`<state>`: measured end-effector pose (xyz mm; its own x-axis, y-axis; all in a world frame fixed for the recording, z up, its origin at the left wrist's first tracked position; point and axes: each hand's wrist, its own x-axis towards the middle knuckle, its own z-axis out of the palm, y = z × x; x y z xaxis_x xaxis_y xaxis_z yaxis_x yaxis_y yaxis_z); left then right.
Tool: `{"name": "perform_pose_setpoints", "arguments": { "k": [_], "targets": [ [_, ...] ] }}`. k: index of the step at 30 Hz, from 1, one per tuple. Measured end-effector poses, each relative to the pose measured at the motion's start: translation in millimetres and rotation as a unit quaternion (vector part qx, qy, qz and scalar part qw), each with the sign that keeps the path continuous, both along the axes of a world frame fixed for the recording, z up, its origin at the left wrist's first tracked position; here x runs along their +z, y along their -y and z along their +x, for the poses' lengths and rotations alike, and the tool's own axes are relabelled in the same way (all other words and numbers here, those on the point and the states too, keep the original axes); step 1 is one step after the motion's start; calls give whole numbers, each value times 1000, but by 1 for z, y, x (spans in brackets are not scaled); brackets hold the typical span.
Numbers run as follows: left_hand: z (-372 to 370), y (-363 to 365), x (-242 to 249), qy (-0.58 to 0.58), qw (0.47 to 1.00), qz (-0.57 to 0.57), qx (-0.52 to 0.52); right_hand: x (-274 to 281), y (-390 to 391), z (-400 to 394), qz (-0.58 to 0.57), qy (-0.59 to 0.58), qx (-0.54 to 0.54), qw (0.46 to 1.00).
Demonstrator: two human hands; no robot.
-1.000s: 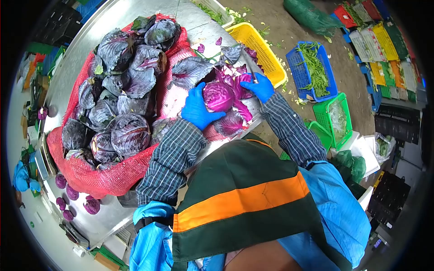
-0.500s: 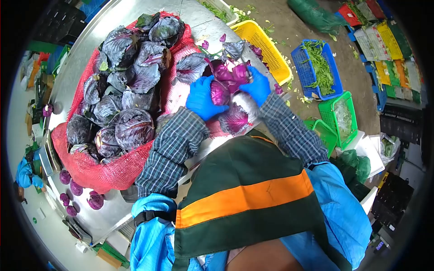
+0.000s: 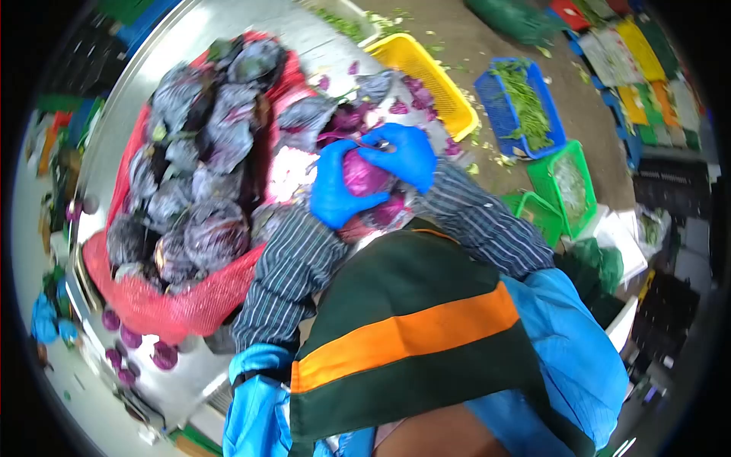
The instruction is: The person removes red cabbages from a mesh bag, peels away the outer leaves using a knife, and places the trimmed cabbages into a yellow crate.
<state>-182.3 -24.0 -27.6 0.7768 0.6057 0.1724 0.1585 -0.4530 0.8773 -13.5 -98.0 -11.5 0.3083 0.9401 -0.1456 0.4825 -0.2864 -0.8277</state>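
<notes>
A round, bright purple cabbage sits between my blue-gloved hands over the steel table. My left hand wraps around its left and lower side. Over its upper right side lies my right hand, with bent fingers touching the top of the cabbage; whether they pinch a leaf is hard to make out. Loose dark outer leaves lie just beyond the hands. More purple leaves are partly hidden beneath and right of the cabbage.
A red mesh sack full of dark cabbages fills the table's left part. Several small purple cabbages lie at its lower left. Beyond the table's right edge stand yellow, blue and green crates.
My right hand has moved left onto the cabbage, and its fingers have closed in. The loose purple leaves it was touching are now away from it. The whole view has shifted slightly.
</notes>
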Motion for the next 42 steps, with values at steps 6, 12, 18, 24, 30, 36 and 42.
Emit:
{"name": "perform_pose_setpoints", "arguments": {
  "k": [6, 12, 18, 24, 30, 36, 42],
  "targets": [
    [-8, -1, -22, 35, 992, -116, 26, -60, 7, 75, -51, 218, -63, 972],
    [5, -9, -52, 10, 941, -278, 192, -26, 29, 48, 31, 107, -80, 991],
    [19, -10, -112, 128, 857, -449, 218, -42, 17, 1, -13, -50, -51, 997],
    [16, -11, -107, 38, 926, -320, 199, -46, 16, 9, -23, 33, -22, 999],
    [15, -12, -94, 6, 962, -232, 142, -42, 14, 12, -47, 116, -29, 992],
    [14, -11, -88, -23, 972, -189, 134, -45, 14, 15, -24, 71, -52, 996],
    [13, -7, -79, -21, 977, -172, 127, -47, 10, 16, -54, 155, -18, 986]
  ]
}}
